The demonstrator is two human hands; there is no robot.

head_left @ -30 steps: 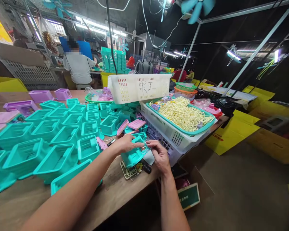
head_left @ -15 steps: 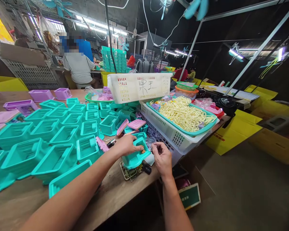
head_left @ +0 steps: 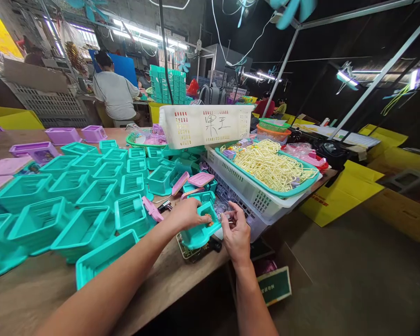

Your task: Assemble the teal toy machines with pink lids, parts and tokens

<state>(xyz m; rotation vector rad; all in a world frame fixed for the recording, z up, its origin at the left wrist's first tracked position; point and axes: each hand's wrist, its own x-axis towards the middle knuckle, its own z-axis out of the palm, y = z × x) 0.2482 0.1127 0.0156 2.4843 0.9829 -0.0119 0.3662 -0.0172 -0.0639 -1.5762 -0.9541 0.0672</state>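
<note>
Teal plastic box (head_left: 199,228), tilted, open-topped, at the wooden table's near edge

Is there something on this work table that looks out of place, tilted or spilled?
Nothing is spilled. The teal plastic box that the left hand grips is tilted, not flat like the rows of teal boxes. The white slotted basket sits askew on other things. The right hand pinches something small.

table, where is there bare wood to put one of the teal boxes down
Bare wood lies along the near table edge, between the nearest teal tray and the left hand. The far left corner behind the purple trays is also bare. The middle is packed with teal boxes; white baskets fill the right end.
</note>
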